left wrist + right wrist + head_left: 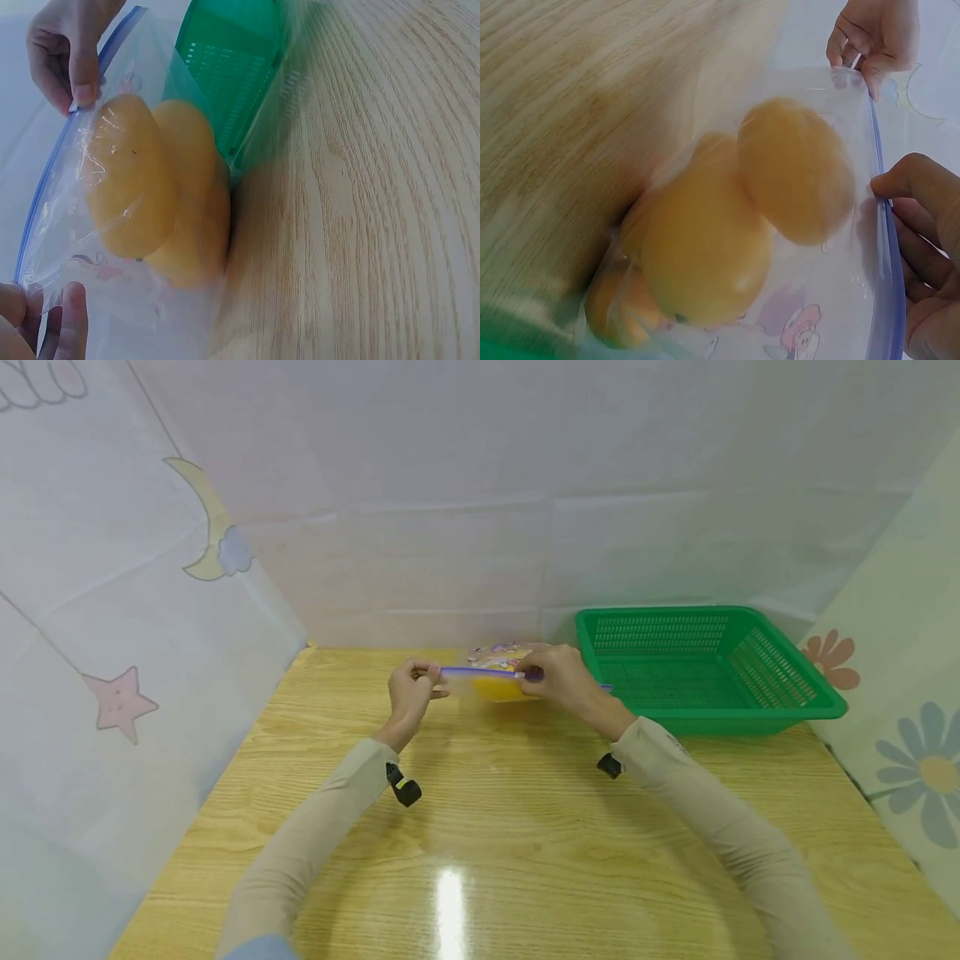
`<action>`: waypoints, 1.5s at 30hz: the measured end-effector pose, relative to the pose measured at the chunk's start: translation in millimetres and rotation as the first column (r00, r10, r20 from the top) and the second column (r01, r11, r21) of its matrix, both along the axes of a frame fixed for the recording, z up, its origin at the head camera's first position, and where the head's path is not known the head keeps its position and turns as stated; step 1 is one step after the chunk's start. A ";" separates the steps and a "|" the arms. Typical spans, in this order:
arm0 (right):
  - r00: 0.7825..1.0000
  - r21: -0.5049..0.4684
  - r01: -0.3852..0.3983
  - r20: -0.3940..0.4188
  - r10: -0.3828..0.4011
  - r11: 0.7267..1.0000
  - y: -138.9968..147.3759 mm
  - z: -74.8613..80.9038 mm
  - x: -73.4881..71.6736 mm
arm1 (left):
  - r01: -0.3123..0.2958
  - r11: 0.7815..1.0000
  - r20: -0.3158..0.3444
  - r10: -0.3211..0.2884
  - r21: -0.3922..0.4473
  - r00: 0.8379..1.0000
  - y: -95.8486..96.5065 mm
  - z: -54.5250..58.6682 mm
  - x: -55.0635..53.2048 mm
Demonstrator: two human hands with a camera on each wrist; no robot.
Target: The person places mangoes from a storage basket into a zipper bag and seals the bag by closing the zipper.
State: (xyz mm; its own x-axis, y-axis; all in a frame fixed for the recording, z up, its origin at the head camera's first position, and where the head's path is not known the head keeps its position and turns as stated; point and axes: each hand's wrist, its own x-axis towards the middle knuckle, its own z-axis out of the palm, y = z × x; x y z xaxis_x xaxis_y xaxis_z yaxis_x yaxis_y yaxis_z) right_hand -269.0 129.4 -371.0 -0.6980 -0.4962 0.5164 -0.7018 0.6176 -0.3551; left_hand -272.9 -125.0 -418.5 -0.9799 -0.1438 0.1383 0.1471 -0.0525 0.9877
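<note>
A clear plastic zip bag [461, 687] with small cartoon prints is held up over the table, its blue-purple zip strip [37, 196] along the top edge. Inside lie several smooth, oval, yellow mango-like fruits [705, 247], and a more orange one [619, 307] shows low in the right wrist view. My left hand [411, 693] pinches the bag's left top corner between thumb and fingers. My right hand [562, 681] pinches the zip strip right at the small white slider [520, 675], with the strip's far end sticking out beyond the wrist.
A green plastic basket [708, 714] with slotted walls stands at the back right of the wooden table [495, 827], close to my right hand. Printed cloth [450, 568] hangs behind the table and at both sides. A camera [403, 787] sits on my left wrist.
</note>
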 end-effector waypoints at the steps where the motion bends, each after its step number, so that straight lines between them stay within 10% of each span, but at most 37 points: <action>1: 1.000 0.001 0.002 -0.001 -0.002 1.000 1.2 0.1 0.3 | 0.000 1.000 0.000 0.000 0.000 1.000 -0.3 -0.3 -0.3; 45: 0.990 0.091 -0.075 -0.110 0.085 0.993 59.6 1.3 9.1 | -0.021 0.999 0.036 0.023 -0.047 0.999 -5.6 -3.2 -4.9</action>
State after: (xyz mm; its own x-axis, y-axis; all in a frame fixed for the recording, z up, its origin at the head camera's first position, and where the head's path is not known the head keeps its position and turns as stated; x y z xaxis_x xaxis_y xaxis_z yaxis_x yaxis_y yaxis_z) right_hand -259.9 188.9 -369.7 -0.5935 -0.5947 0.5424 -0.7830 0.5826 -0.2179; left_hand -277.8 -130.6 -421.7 -0.9811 -0.1594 0.1096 0.1116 -0.0035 0.9937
